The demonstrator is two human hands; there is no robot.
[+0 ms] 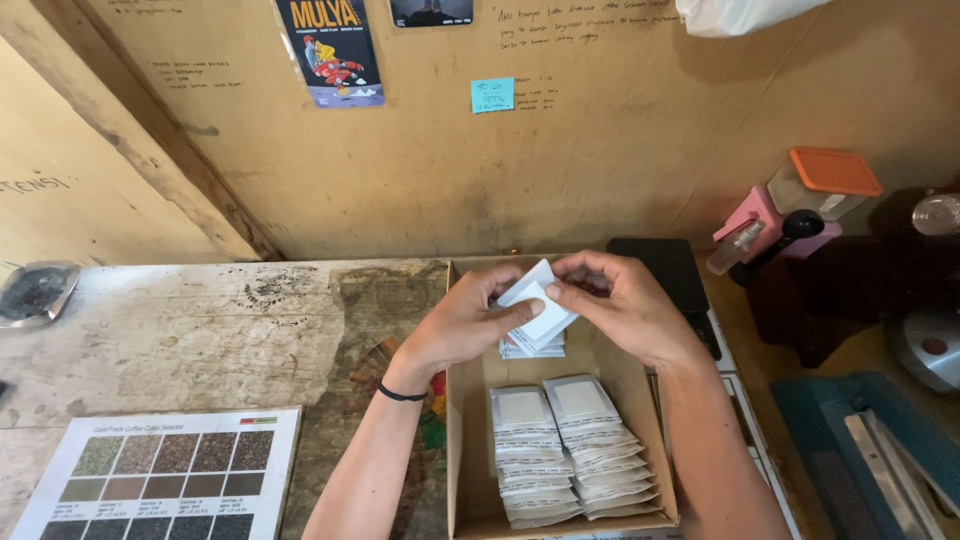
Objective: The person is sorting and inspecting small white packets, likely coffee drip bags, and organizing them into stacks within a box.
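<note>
Two hands (470, 320), one cardboard box (462, 440), two sachet rows (570, 450).

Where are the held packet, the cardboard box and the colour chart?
packet (541, 307): head view, on its white face between the hands.
box (463, 440): head view, on its left wall.
chart (170, 470): head view, on its swatch grid.

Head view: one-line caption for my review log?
Both hands, left and right, hold a white packet above a cardboard box of stacked packets.
</note>
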